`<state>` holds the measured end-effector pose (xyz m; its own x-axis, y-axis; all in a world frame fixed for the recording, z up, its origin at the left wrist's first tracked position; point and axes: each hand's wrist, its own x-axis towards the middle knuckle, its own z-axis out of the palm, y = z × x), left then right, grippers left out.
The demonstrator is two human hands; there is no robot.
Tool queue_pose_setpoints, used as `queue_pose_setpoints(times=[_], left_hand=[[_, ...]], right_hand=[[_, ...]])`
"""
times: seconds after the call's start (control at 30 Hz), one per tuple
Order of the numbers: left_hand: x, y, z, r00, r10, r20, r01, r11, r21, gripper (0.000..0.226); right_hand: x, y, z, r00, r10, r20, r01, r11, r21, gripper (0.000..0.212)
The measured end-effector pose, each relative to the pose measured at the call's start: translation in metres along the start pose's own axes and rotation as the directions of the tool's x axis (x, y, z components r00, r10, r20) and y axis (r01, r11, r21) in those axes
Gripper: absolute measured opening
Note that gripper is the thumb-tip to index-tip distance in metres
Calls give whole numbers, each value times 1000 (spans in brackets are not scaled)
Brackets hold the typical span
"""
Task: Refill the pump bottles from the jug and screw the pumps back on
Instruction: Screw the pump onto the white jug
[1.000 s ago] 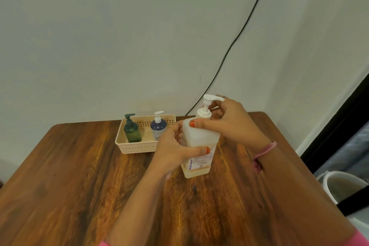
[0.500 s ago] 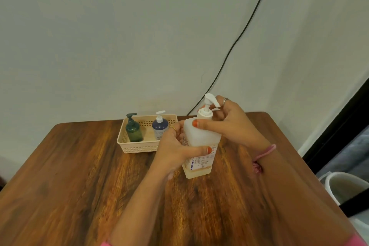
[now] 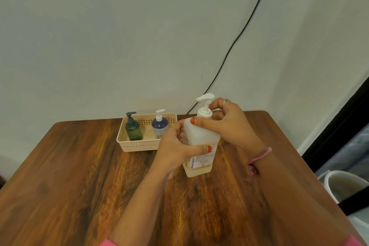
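Observation:
A large translucent white pump bottle [image 3: 201, 136] with a little yellowish liquid at its bottom stands on the wooden table [image 3: 79, 175]. My left hand [image 3: 175, 148] grips its body. My right hand [image 3: 225, 124] is closed around the collar of its white pump [image 3: 205, 104], whose nozzle points left. A green pump bottle [image 3: 133, 128] and a dark blue pump bottle [image 3: 159, 126], both with pumps on, stand in a beige basket [image 3: 139, 145] at the back of the table. No jug is in view.
A black cable [image 3: 235, 40] runs down the wall to the table's far edge. A white container [image 3: 343, 187] sits below the table's right side. The wall is close behind the basket.
The pump nozzle has turned from pointing right, through facing forward, to pointing left as my right hand twists it. My left hand still holds the bottle in the same place.

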<state>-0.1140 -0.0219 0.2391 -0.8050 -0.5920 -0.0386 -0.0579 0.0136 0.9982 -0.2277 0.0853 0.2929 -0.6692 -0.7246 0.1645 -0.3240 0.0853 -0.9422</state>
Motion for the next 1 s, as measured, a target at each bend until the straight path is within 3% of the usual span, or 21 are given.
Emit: queue_pose_setpoints(times=[0.07,0.1,0.2,0.27,0.4,0.5,0.53,0.57,0.67,0.73,0.83,0.9,0.93,1.0], left_hand=[[1,-1,1,1000,3,0,-3,1000,15,72],[1,-1,1,1000,4,0,-4,1000,25,73],[2,-3,-4,1000,-3,-8,3,1000,31,77],[3,-3,-6,1000,-5,3,5,1000,27,78],[3,-4,-3,1000,7,-22,-6,999,34,77],[4,-6,1,999,21,-40,-19,999,38,74],[4,-5,1,999,26,-41,-24,999,44,73],[5,-5,1,999,31,-42,-29,998,47,72],[6,-3,-4,999,21,-36,-20,999,27,74],[7,-3,-5,1000,16,-26,-15,999,32,76],[7,-4,-4,999,27,-23,-26,999,43,76],[7,-4,-3,999,38,-24,-37,998,55,73],[7,-4,-3,999,40,-22,-38,998,58,72],[8,-4,-5,999,27,-21,-26,999,47,70]], right_hand=[[0,3,5,997,-5,-71,0,998,-69,42],[1,3,3,999,15,-42,-18,998,-66,45],[2,2,-8,968,71,242,-105,986,131,51],[1,3,-14,947,32,320,-103,973,208,47],[1,7,-2,995,49,85,-65,978,200,42],[2,17,15,985,63,-157,-44,991,124,48],[3,20,16,982,61,-178,-42,993,110,49],[3,20,15,988,64,-138,-45,990,135,50],[3,17,2,980,65,186,-121,945,305,52],[3,13,-5,963,26,269,-113,943,312,49],[4,14,2,996,14,91,-35,971,235,39],[5,20,13,998,38,-59,-26,982,188,43],[6,23,16,995,47,-89,-31,984,176,46],[8,24,13,998,63,-3,-61,974,217,53]])
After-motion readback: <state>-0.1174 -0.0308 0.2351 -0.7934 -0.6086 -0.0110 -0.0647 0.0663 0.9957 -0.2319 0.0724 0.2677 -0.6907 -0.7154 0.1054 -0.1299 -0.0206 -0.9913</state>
